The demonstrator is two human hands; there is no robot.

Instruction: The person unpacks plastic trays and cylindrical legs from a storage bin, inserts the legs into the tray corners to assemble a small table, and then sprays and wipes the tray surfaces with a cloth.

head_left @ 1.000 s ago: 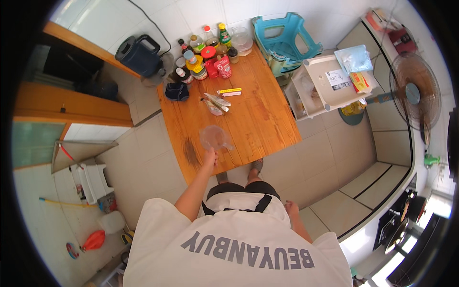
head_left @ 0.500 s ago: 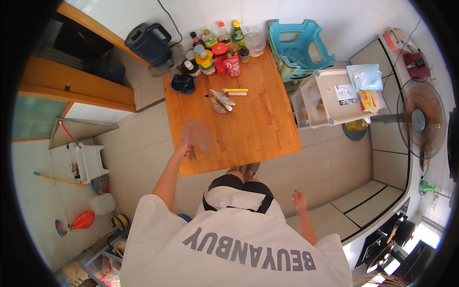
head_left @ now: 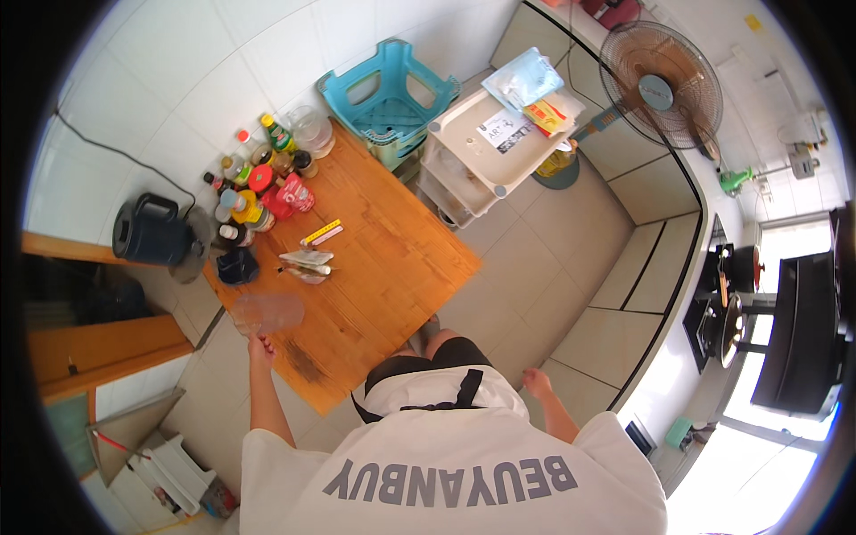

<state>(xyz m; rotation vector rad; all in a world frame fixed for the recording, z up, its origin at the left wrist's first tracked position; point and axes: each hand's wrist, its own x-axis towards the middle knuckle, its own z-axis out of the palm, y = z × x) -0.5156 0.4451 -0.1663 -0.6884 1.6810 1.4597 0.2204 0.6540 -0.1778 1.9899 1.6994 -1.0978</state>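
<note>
My left hand (head_left: 260, 346) is closed on the edge of a translucent plastic piece (head_left: 283, 312), blurred, so I cannot tell whether it is a bag or a sheet. It is held over the left edge of the wooden table (head_left: 392, 267). Beyond it lie a small clear packet with slim items (head_left: 308, 266), a yellow-and-white strip (head_left: 322, 234) and a dark blue pouch-like thing (head_left: 238, 266). My right hand (head_left: 538, 383) hangs at my right side, away from the table, fingers loosely curled with nothing visible in them.
Sauce bottles and jars (head_left: 263, 183) crowd the table's far corner, beside a dark blue kettle (head_left: 153, 230). A turquoise stool (head_left: 392, 98), a white storage cart (head_left: 481, 156) and a standing fan (head_left: 660, 89) stand beyond. A counter with a stove (head_left: 709, 330) runs along the right.
The view has turned right, showing more of the counter and stove. My left hand still holds the translucent piece at the table's left side. My right hand's fingers look more curled.
</note>
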